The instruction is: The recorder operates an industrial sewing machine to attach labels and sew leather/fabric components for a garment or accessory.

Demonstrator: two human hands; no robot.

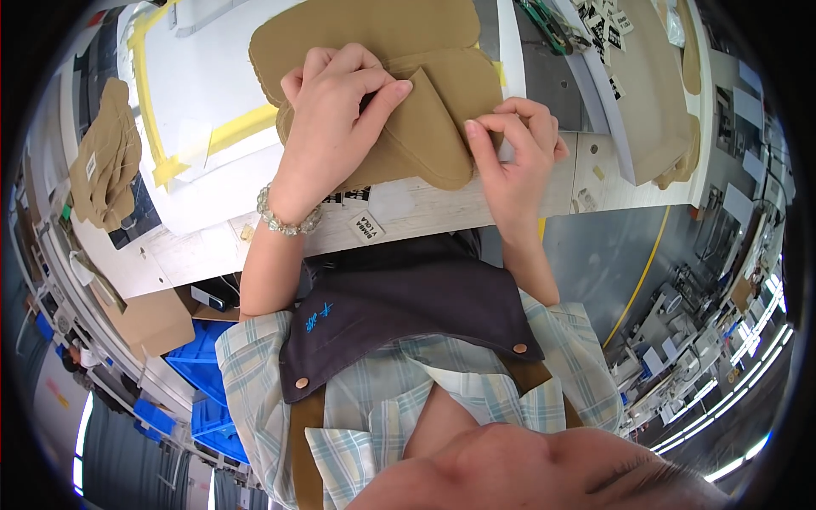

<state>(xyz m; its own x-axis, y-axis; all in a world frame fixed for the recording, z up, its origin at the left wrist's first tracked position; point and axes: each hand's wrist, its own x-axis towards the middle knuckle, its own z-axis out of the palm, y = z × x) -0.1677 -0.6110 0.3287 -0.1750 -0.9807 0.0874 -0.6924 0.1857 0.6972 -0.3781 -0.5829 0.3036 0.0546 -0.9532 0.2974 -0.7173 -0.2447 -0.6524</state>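
A tan-brown fabric piece [365, 34] with rounded corners lies on the white table in front of me, with a folded flap [433, 140] over its near part. My left hand [336, 119] rests across the fabric, thumb and fingers closed on the flap's upper edge; its other fingers curl over the cloth. On the other side, my right hand [523, 153] pinches the fabric's right edge between thumb and forefinger. Just below the cloth, a small white printed label [366, 227] lies near the table's front edge, and further labels show partly under the fabric.
Stacked tan fabric pieces [106, 157] lie at the left. Yellow tape [246, 127] frames a white sheet. A white-walled tray [642, 102] at right holds several loose labels, beside a green-handled tool [544, 25]. Blue bins [200, 361] stand below the table's left side.
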